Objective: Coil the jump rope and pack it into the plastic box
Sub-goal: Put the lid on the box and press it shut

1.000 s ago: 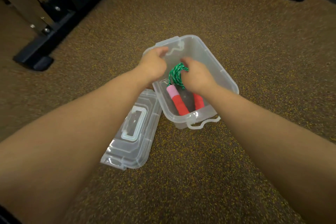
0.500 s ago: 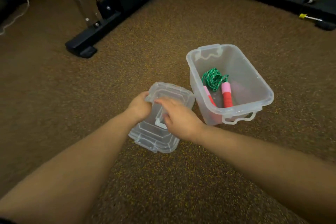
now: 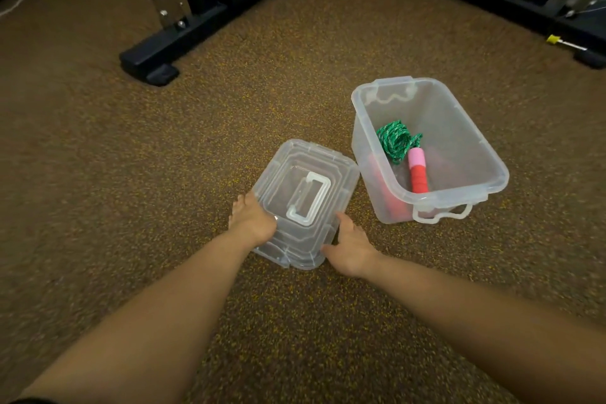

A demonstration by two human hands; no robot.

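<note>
Left hand [image 3: 254, 221] and right hand [image 3: 349, 248] clasp lid [image 3: 308, 197] edges; rope [image 3: 398, 141] sits in box [image 3: 367, 154] — lift lid level; align corners.

Both hands have left the box, the left hand [image 3: 254, 220] and right hand [image 3: 351, 248] now gripping the lid [image 3: 305, 203] edges
</note>
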